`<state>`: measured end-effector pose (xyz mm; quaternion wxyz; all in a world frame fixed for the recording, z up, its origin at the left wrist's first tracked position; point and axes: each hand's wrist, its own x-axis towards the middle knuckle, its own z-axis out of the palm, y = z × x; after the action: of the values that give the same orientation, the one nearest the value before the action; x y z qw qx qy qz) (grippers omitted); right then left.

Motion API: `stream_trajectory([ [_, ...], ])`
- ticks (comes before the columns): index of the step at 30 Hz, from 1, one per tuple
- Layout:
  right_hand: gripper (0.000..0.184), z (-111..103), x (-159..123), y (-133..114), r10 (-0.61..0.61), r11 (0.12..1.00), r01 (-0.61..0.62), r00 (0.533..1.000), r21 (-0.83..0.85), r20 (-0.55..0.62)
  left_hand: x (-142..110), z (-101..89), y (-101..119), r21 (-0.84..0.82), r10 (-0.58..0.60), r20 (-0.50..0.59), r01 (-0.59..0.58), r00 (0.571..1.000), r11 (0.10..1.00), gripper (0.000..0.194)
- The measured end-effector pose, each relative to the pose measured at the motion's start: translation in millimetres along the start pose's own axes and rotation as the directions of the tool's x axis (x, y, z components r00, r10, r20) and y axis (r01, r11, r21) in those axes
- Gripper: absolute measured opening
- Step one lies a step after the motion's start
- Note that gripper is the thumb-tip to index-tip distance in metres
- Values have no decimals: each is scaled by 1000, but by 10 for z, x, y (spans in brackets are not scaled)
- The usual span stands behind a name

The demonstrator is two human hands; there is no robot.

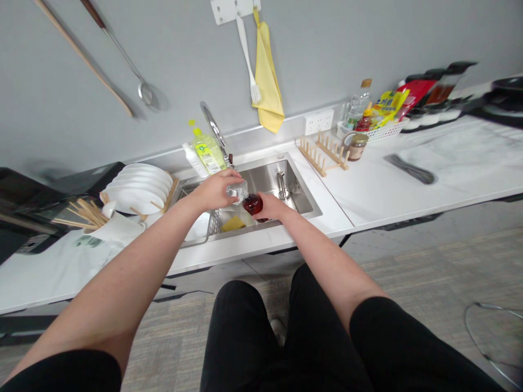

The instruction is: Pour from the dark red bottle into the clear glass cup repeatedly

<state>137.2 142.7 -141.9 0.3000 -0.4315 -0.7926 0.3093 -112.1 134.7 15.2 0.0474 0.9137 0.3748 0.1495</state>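
Observation:
Over the steel sink, my left hand is closed around a clear glass, which looks tilted toward the right. My right hand grips a dark red bottle from its right side. The bottle's top is close to the glass; whether they touch I cannot tell. Below my hands a yellow sponge lies in the sink. Behind my left hand stand a green dish soap bottle and a white bottle, beside the faucet.
White plates stand in a wooden rack at left, near a white holder of chopsticks. On the right are a wooden rack, a jar, a basket of condiments and a dark utensil. A yellow cloth hangs behind.

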Motion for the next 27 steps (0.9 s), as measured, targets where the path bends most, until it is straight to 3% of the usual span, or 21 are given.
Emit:
stream_trajectory([
  [27,72,22,28,72,5,1000,-3,998,29,-55,255,-147,54,68,73,102,-80,992,995,60],
])
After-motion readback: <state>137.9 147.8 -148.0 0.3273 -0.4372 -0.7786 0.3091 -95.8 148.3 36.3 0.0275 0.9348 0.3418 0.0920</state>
